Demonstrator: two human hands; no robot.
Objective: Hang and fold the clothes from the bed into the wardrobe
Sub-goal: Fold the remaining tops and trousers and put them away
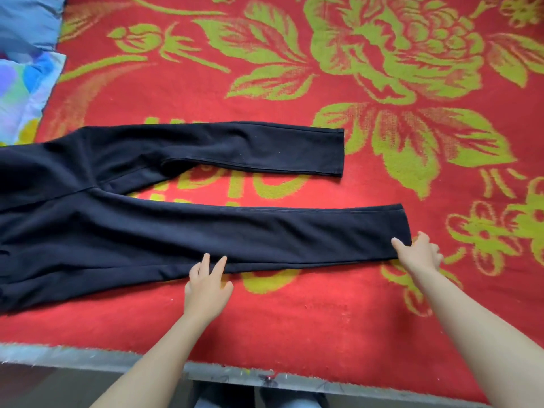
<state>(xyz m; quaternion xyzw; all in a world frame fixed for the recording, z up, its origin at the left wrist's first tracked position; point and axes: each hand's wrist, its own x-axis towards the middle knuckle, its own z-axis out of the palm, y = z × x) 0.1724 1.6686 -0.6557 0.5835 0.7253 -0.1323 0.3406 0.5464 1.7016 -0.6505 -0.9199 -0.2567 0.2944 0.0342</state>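
Black trousers (117, 219) lie flat on the bed, waist at the left, both legs stretched to the right and spread apart. My left hand (206, 285) rests at the near edge of the nearer leg about halfway along, fingers straight and touching the cloth. My right hand (418, 254) pinches the near corner of that leg's hem, thumb on top of the fabric and fingers beneath it. The farther leg (265, 148) lies untouched.
A red blanket with a green flower pattern (382, 69) covers the bed. Light blue and multicoloured cloth (23, 54) lies at the far left corner. The bed's grey near edge (88, 357) runs along the bottom, with dark floor below it.
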